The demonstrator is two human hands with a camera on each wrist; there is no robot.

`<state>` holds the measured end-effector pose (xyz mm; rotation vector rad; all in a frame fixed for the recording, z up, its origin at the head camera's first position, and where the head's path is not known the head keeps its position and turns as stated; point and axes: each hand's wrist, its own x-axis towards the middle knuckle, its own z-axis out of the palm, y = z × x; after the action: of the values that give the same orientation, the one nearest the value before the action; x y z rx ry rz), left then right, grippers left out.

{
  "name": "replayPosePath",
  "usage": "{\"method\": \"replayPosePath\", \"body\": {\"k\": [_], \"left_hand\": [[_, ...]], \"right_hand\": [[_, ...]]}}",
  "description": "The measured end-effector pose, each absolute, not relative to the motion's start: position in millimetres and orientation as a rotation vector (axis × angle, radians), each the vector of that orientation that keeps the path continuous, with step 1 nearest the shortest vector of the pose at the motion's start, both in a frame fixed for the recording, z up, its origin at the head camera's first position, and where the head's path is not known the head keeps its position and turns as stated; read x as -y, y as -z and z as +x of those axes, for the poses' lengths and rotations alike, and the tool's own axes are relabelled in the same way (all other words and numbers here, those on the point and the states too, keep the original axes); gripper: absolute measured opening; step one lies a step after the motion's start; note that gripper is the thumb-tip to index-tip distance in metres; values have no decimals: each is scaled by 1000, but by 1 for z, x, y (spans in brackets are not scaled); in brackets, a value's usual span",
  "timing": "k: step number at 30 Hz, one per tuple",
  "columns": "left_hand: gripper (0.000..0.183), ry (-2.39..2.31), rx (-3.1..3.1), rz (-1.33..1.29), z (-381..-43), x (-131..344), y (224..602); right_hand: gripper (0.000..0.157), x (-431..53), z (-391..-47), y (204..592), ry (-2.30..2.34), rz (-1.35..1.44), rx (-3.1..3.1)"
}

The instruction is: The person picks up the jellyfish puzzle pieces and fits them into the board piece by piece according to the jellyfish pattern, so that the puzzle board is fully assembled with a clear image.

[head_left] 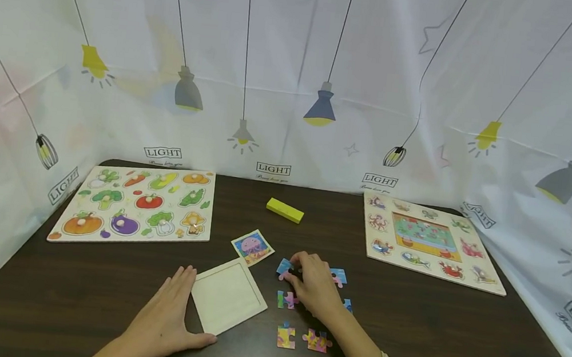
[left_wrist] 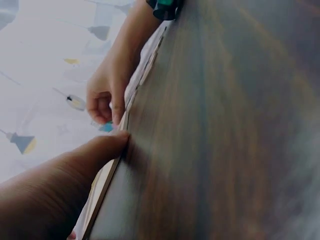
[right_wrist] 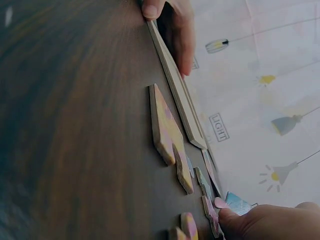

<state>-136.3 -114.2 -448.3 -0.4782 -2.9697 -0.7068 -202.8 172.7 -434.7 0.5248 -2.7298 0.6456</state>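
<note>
My left hand (head_left: 164, 310) holds a square wooden puzzle tray (head_left: 229, 298) at its left side, the fingers along one edge and the thumb at the near corner. The tray lies flat, its recess bare. To its right, my right hand (head_left: 314, 284) pinches a blue and pink jigsaw piece (head_left: 284, 267); the right wrist view shows this blue piece (right_wrist: 237, 204) tilted up at the thumb tip. Below that hand lie a green and pink piece (head_left: 287, 300), a yellow piece (head_left: 285, 337) and a pink-yellow piece (head_left: 317, 341). Other pieces are partly hidden behind the hand.
A small octopus picture card (head_left: 253, 248) touches the tray's far corner. Behind it lies a yellow block (head_left: 285, 210). A vegetable peg board (head_left: 133, 204) is at the left, a sea-animal board (head_left: 435, 242) at the right. A printed curtain (head_left: 284, 86) surrounds the dark table (head_left: 243, 197).
</note>
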Motion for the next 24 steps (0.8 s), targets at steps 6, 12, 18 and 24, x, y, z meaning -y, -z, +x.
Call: {"method": "replayPosePath", "body": {"k": [6, 12, 18, 24], "left_hand": [[125, 607, 2950, -343, -135, 114, 450], [122, 609, 2945, -352, -137, 114, 452], [117, 611, 2920, -439, -139, 116, 456], [112, 602, 2890, -488, -140, 117, 458]], "right_hand": [[29, -174, -204, 438, -635, 521, 2666], [20, -174, -204, 438, -661, 518, 2609], [13, -174, -205, 439, -703, 488, 2590], [12, -175, -207, 439, -786, 503, 2556]]}}
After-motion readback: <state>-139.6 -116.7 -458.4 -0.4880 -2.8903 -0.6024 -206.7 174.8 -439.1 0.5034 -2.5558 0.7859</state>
